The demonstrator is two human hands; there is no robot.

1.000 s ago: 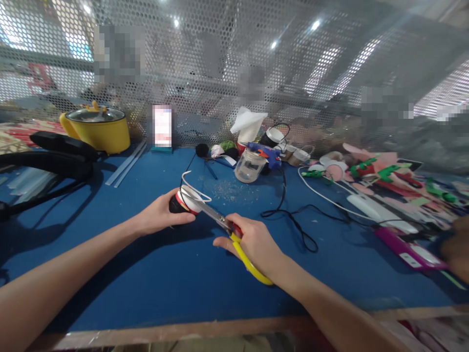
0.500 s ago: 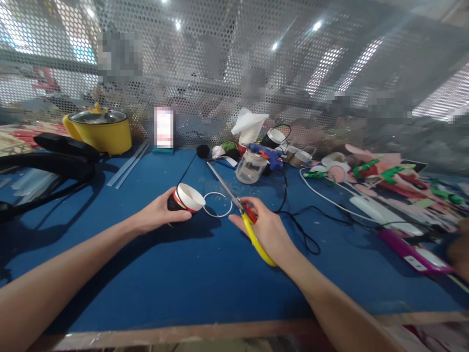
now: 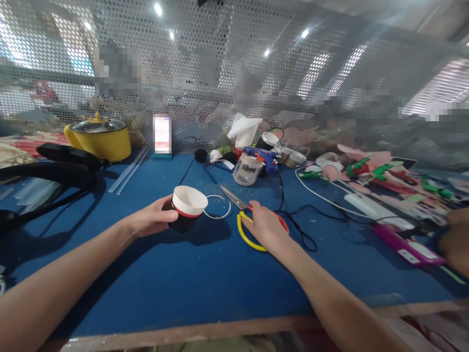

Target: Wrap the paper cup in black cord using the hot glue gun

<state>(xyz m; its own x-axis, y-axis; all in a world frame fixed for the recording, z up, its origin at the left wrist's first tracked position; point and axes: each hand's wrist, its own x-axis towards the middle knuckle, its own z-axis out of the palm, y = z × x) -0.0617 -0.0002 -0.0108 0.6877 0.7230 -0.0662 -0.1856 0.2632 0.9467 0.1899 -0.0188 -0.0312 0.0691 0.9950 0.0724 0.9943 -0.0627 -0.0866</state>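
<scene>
My left hand is closed around a paper cup with a white rim, a red band and black yarn wound around its lower part. The cup leans, its mouth turned up and toward me. My right hand is closed on scissors with yellow and red handles, low over the table; their blades point away to the left. A thin white ring lies on the table between my hands. Behind it is a ball of black yarn, with a strand running toward the cup.
A clear plastic jar with a blue glue gun stands at the back. To the left is a yellow pot; on the right lie a purple power strip, cables and craft pieces. Another person's hand shows at the right edge.
The scissors have turned flatter and their handles now show spread apart under my right hand. The cup has tipped more upright in my left hand. The view has shifted slightly.
</scene>
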